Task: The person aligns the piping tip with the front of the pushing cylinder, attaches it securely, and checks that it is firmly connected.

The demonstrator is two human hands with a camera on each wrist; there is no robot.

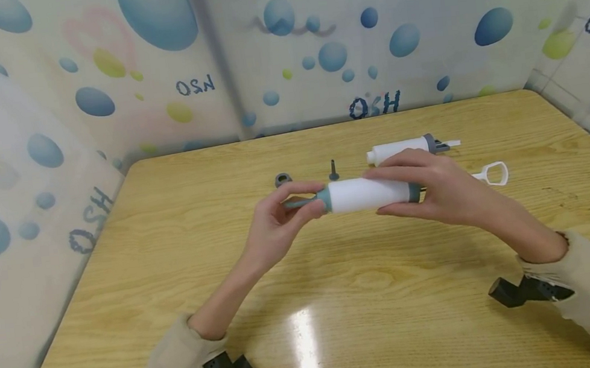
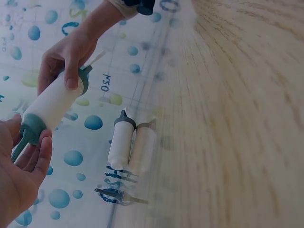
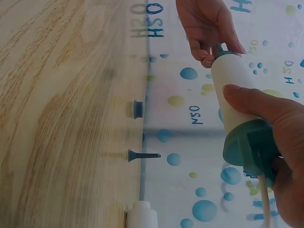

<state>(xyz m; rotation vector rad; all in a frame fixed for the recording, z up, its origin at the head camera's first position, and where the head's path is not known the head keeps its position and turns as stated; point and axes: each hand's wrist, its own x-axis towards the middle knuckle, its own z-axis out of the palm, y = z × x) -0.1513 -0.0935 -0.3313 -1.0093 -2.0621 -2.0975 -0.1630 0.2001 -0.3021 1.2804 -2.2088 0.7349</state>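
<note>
A large white syringe [image 1: 364, 193] with teal ends is held level above the table in the head view. My left hand [image 1: 277, 216] pinches the teal collar [image 3: 223, 53] at its nozzle end between thumb and fingers. The thin teal nozzle [image 2: 20, 148] points back into that palm. My right hand [image 1: 437, 189] grips the white barrel near the other end, thumb on one side and fingers on the other. A white plunger with a loop handle [image 1: 497, 173] sticks out beyond that hand. In the right wrist view, the teal flange [image 3: 249, 145] shows beside the right palm.
On the wooden table [image 1: 370, 272], behind the hands, lies a second white syringe [image 1: 400, 149] with a grey end. A small grey ring [image 1: 283, 178] and a grey nozzle [image 1: 333, 171] stand left of it. A patterned wall [image 1: 307, 97] closes off the far edge.
</note>
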